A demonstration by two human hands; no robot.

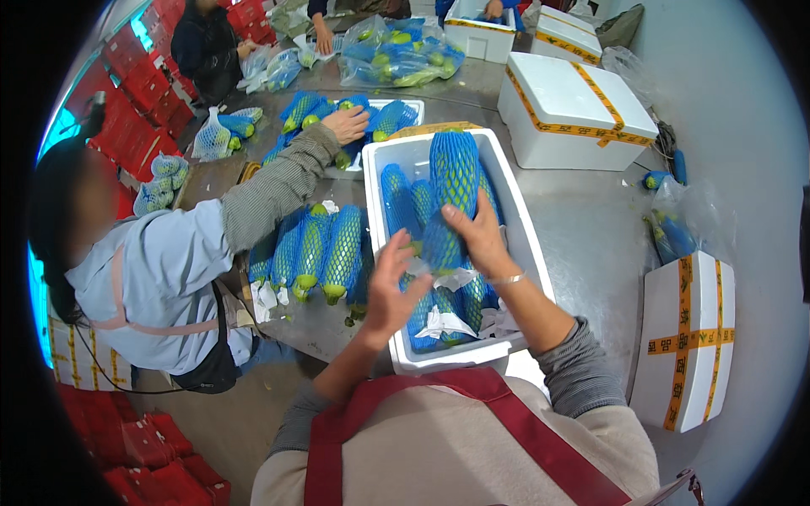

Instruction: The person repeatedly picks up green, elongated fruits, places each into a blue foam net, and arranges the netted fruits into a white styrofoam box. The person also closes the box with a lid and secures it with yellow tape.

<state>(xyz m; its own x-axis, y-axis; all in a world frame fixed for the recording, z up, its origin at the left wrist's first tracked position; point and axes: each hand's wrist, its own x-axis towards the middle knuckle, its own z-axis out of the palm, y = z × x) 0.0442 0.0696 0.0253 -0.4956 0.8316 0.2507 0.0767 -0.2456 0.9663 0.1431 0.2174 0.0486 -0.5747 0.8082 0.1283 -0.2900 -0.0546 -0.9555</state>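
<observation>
A green zucchini in a blue foam net (452, 171) is held upright in my right hand (484, 237), above an open white foam box (436, 363). My left hand (392, 294) is over the box's left edge with its fingers apart and nothing in it. Its fingertips come close to the lower end of the held zucchini; whether they touch it is unclear. More netted zucchini (397, 196) lie inside the box, with pieces of white paper (446, 322) among them. Beneath my hands, part of the contents is hidden.
Netted zucchini (342, 246) lie in a row on the metal table (576, 221), left of the box. A co-worker's arm (285, 180) reaches over more zucchini behind them. Taped foam boxes (569, 114) stand at the right. Other people work at the far side, near a bagged pile (402, 54).
</observation>
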